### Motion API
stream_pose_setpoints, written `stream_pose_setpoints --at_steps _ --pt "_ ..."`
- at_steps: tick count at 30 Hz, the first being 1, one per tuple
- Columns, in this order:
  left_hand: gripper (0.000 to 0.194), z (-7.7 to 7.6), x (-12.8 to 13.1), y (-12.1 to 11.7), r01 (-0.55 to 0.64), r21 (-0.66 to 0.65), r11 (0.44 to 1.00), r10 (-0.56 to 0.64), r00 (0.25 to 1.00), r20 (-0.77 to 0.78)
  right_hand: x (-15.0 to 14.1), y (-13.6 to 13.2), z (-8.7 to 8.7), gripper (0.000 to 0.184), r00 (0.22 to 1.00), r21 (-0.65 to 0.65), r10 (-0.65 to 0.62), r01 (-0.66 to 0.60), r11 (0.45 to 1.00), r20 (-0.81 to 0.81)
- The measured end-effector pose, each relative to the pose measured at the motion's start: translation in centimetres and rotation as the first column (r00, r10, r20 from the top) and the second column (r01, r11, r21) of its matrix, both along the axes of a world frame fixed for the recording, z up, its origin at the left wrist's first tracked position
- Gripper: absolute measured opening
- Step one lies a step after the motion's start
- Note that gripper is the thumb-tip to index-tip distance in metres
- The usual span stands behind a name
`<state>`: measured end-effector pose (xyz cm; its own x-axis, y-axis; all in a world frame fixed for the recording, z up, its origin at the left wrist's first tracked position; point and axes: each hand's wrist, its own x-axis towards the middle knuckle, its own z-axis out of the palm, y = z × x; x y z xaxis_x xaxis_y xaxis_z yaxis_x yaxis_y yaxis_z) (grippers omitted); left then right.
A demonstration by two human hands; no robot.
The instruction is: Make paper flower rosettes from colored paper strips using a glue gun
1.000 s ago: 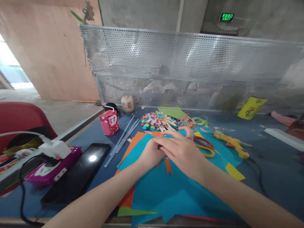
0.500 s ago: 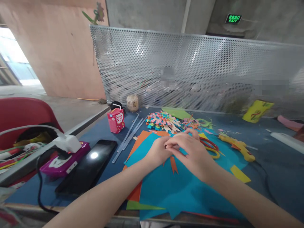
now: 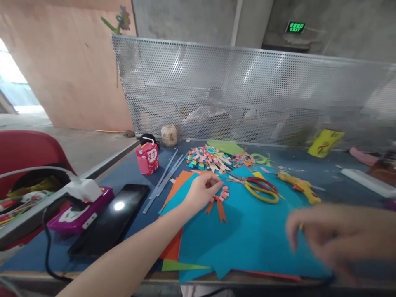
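Swinging clear of the left hand since the earlier frame, the right hand (image 3: pixel 328 235) is now hovering, blurred, over the right edge of the blue paper sheet (image 3: pixel 250 239). Its fingers are bending loosely inward; I cannot tell whether they are holding anything. That is leaving the left hand (image 3: pixel 202 190) alone at the work, its thumb and fingers seemingly closing in a narrow pinch on the left edge of a pink-and-orange fringed paper rosette (image 3: pixel 225 192). This piece is lying over the upper middle of the sheet, its orange ribbon tails (image 3: pixel 221 211) pointing down and its fringe now showing, no longer hidden by both hands.

Beyond the sheet's far edge, a perforated metal screen (image 3: pixel 216 82) is standing. Left of the sheet, a black smartphone (image 3: pixel 108 222) is lying beside a purple power strip (image 3: pixel 74 220). On the sheet, red-and-yellow-handled scissors (image 3: pixel 251 184) are lying just right of the rosette, blades pointing its way and crowding that side. At the sheet's upper right, a yellow glue gun (image 3: pixel 298 185) is resting. Off its upper left, a pink drink carton (image 3: pixel 147 159) is standing near clear glue sticks (image 3: pixel 168 175).
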<state>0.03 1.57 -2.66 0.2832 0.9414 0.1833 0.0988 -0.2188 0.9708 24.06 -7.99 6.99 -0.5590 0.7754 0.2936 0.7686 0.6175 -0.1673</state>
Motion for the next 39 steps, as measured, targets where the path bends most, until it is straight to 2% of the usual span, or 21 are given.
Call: stream_pose_setpoints --at_steps 1,2,3,4,6,8,9,11,13,14,17,18,19,21,22,23,25,28,33,36,39 --pt "0.015 0.0 0.0 0.0 -0.008 0.016 1.0 0.008 1.0 0.003 -0.4 -0.4 0.1 0.033 0.987 -0.229 0.131 -0.108 0.968 0.09" --pt "0.015 0.0 -0.1 0.0 -0.018 0.034 0.999 0.017 1.0 0.007 -0.9 -0.7 0.1 0.04 0.957 -0.437 0.26 -0.181 0.881 0.129" --pt "0.015 0.1 -0.1 0.0 -0.026 0.054 0.998 0.026 1.0 0.013 -1.2 -0.7 0.1 0.046 0.932 -0.581 0.342 -0.212 0.786 0.123" --pt "0.015 0.1 -0.2 0.0 -0.034 0.073 0.997 0.033 0.999 0.02 -1.4 -0.6 0.0 0.048 0.932 -0.648 0.352 -0.215 0.731 0.088" --pt "0.014 0.3 -0.2 -0.1 -0.045 0.108 0.993 0.042 0.998 0.037 -1.4 0.3 -0.4 0.036 0.972 -0.663 0.234 -0.197 0.723 -0.034" --pt "0.012 0.4 -0.2 -0.2 -0.056 0.155 0.986 0.046 0.997 0.069 -1.1 1.9 -1.1 0.02 0.984 -0.726 0.103 -0.176 0.665 -0.144" --pt "0.011 0.4 -0.2 -0.2 -0.062 0.18 0.982 0.046 0.995 0.093 -1.0 2.8 -1.6 0.019 0.984 -0.75 0.046 -0.16 0.642 -0.17" --pt "0.012 0.3 -0.1 -0.2 -0.063 0.203 0.977 0.035 0.989 0.141 -1.4 4.3 -2.5 0.022 0.973 -0.743 -0.047 -0.14 0.654 -0.224" --pt "0.015 0.2 0.0 -0.2 -0.046 0.167 0.985 0.016 0.984 0.18 -2.2 5.3 -3.2 0.026 0.946 -0.703 -0.1 -0.156 0.694 -0.309" --pt "0.017 0.2 0.0 -0.2 -0.039 0.134 0.99 0.012 0.98 0.199 -2.8 5.5 -3.4 0.029 0.945 -0.704 -0.099 -0.159 0.692 -0.311" --pt "0.021 0.2 -0.1 -0.1 -0.036 0.049 0.998 0.023 0.97 0.243 -4.0 5.6 -3.2 0.035 0.988 -0.778 -0.003 -0.121 0.616 -0.156" --pt "0.021 0.2 -0.1 0.0 -0.04 0.033 0.999 0.03 0.968 0.25 -4.2 5.5 -3.1 0.035 0.995 -0.771 0.023 -0.092 0.63 -0.099" --pt "0.021 0.3 -0.1 0.0 -0.042 0.022 0.999 0.035 0.967 0.252 -4.2 5.4 -2.9 0.032 0.998 -0.737 0.03 -0.065 0.672 -0.06" --pt "0.021 0.3 -0.2 0.1 -0.037 0.005 0.999 0.035 0.969 0.246 -3.7 5.4 -2.9 0.032 0.998 -0.63 0.003 -0.04 0.776 -0.06" --pt "0.021 0.3 -0.1 0.1 -0.033 -0.003 0.999 0.032 0.969 0.247 -3.4 5.6 -3.0 0.038 0.996 -0.601 -0.007 -0.045 0.798 -0.084" --pt "0.022 0.3 -0.1 0.1 -0.027 -0.012 1.0 0.029 0.968 0.25 -3.1 5.8 -3.2 0.044 0.993 -0.608 -0.006 -0.067 0.791 -0.118" --pt "0.025 0.2 0.0 0.1 -0.019 -0.03 0.999 0.026 0.963 0.268 -2.7 6.2 -4.0 0.051 0.973 -0.658 -0.007 -0.15 0.738 -0.23" --pt "0.034 0.2 0.0 0.0 -0.016 -0.068 0.998 0.037 0.947 0.32 -3.4 7.1 -5.3 0.043 0.913 -0.674 -0.079 -0.235 0.7 -0.401" --pt "0.046 0.3 -0.1 0.0 -0.014 -0.127 0.992 0.06 0.929 0.365 -6.7 8.5 -6.9 0.031 0.78 -0.625 -0.19 -0.301 0.721 -0.596" --pt "0.044 0.2 -0.1 0.1 -0.016 -0.142 0.99 0.071 0.918 0.39 -8.1 9.2 -7.6 0.028 0.668 -0.583 -0.215 -0.393 0.711 -0.713" --pt "0.045 0.3 -0.2 0.1 -0.027 -0.141 0.99 0.081 0.916 0.392 -8.3 9.8 -8.5 0.027 0.55 -0.568 -0.278 -0.472 0.674 -0.787"
